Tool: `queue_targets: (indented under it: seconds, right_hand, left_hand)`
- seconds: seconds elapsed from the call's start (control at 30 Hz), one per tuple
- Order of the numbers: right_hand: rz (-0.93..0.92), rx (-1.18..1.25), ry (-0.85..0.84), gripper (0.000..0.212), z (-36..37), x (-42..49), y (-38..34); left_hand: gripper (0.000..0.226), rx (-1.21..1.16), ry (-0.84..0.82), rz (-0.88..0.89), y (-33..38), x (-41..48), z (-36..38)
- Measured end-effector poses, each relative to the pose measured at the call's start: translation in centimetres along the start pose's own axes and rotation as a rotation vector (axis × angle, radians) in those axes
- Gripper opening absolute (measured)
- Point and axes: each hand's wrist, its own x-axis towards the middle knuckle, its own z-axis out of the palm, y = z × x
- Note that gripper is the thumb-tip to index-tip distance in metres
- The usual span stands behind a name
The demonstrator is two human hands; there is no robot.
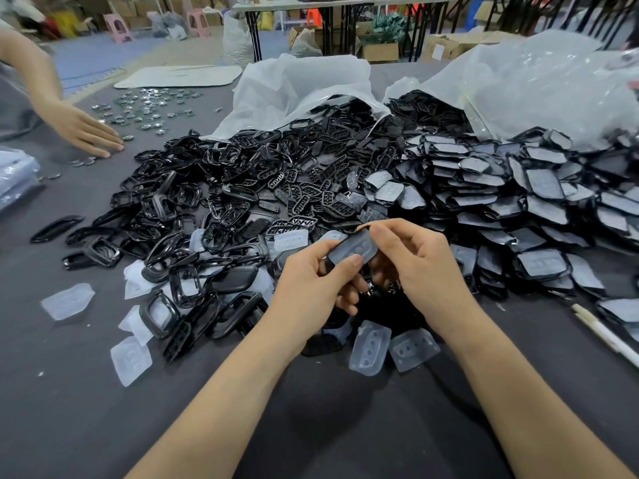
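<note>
Item: black key-fob shell (354,248) with a translucent pad on its face, held above the near middle of the tabletop (328,426).
Left hand (311,281): thumb and curled fingers pinch its near end.
Right hand (418,267): curled fingertips pinch its far end.
Loose translucent pads (370,347): toward the near edge.
Heap of black frames (207,202): toward the left edge.

Three hands are in view — the left hand (311,285) and right hand (418,267), sharing one grey pad (356,248), plus another person's hand (86,129). There are two plastic bags (297,84) (539,84), one pen (605,335) and two pink stools (119,27) (197,20); the black frames (186,195) and clear pads (369,347) are too many to count.
</note>
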Motion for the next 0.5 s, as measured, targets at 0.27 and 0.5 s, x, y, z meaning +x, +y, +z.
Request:
queue_targets:
  seconds: [0.27,0.5]
  right_hand:
    - [0.088,0.184,-0.106,0.031,0.8,-0.3,-0.1]
    - [0.040,0.136,-0.043,0.022,1.1,-0.3,0.0]
  left_hand:
    - [0.011,-0.016,0.038,0.038,-0.1,0.0,0.2]
    - [0.012,0.150,0.056,0.111,-0.2,-0.1,0.3]
